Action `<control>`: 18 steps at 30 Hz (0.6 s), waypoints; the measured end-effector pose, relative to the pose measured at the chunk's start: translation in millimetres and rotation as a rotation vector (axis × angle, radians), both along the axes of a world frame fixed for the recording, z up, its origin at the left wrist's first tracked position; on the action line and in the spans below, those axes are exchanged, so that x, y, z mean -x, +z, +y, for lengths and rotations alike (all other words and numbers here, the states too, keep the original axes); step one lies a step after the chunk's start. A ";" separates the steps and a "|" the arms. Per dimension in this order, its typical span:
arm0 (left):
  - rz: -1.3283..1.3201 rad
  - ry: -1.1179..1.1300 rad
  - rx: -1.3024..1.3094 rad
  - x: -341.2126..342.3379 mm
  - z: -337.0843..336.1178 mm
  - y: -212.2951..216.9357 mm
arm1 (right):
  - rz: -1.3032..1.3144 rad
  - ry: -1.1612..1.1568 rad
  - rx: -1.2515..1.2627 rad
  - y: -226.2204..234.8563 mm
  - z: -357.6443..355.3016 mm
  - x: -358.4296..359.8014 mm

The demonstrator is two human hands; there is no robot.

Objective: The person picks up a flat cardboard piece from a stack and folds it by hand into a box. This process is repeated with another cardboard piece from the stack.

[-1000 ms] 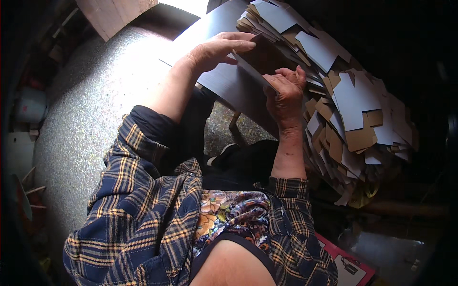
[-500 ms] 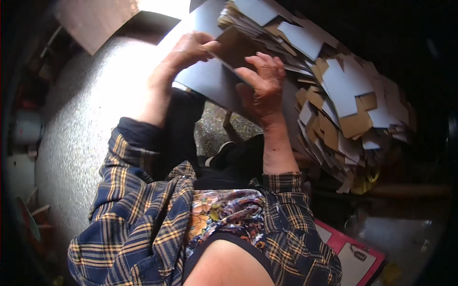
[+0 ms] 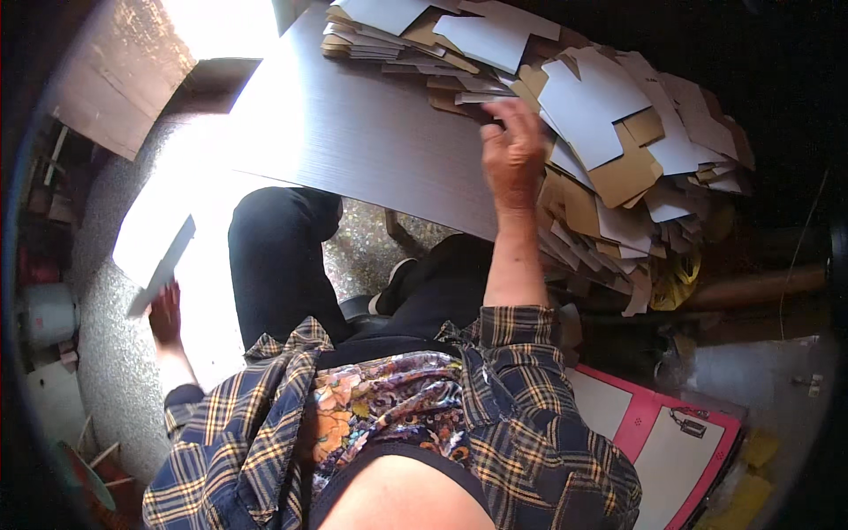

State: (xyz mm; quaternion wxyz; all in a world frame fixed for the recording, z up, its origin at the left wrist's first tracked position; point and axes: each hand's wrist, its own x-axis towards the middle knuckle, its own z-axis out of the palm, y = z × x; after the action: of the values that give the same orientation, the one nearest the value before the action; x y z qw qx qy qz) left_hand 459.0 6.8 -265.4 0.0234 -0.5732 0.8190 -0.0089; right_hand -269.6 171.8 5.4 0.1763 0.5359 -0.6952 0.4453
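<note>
Out at the far left, low over the bright floor, my left hand (image 3: 165, 315) has its fingers at the lower end of a white cardboard box piece (image 3: 148, 234). One narrow side of that piece is in grey shadow; glare washes out much of the rest. My right hand (image 3: 513, 148) is raised over the table beside the pile of cut cardboard blanks (image 3: 583, 110). Its fingers are slightly bent and apart, a little blurred, with nothing seen in them. The blanks are white on one face and brown on the other, stacked unevenly.
The grey table (image 3: 380, 141) stretches in front of my knees. A brown board (image 3: 124, 79) stands at the upper left. To my right lie a pink-framed panel (image 3: 632, 415) and a yellow plastic bag (image 3: 678, 281) under the pile. Buckets and clutter line the left rim.
My left hand has swung from the table down to the far left with the cardboard piece. My right hand has let go of it and moved slightly right, toward the pile.
</note>
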 end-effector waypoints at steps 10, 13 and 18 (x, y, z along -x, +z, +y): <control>-0.030 0.478 -0.506 -11.9 109.3 -18.9 | 0.219 -0.868 -0.558 52.6 40.2 57.3; 0.071 0.410 -0.473 27.2 86.7 -10.5 | 0.261 -0.894 -0.707 56.6 42.3 57.1; 0.569 0.068 -0.166 154.2 -22.7 70.2 | 0.221 -0.838 -0.732 58.3 45.5 57.3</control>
State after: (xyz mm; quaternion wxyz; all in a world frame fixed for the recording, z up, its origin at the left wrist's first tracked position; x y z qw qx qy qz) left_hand 304.8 -15.9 -195.2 -0.1600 -0.5758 0.7710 0.2200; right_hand -326.9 217.3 63.8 0.2125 0.2837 -0.9350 0.0085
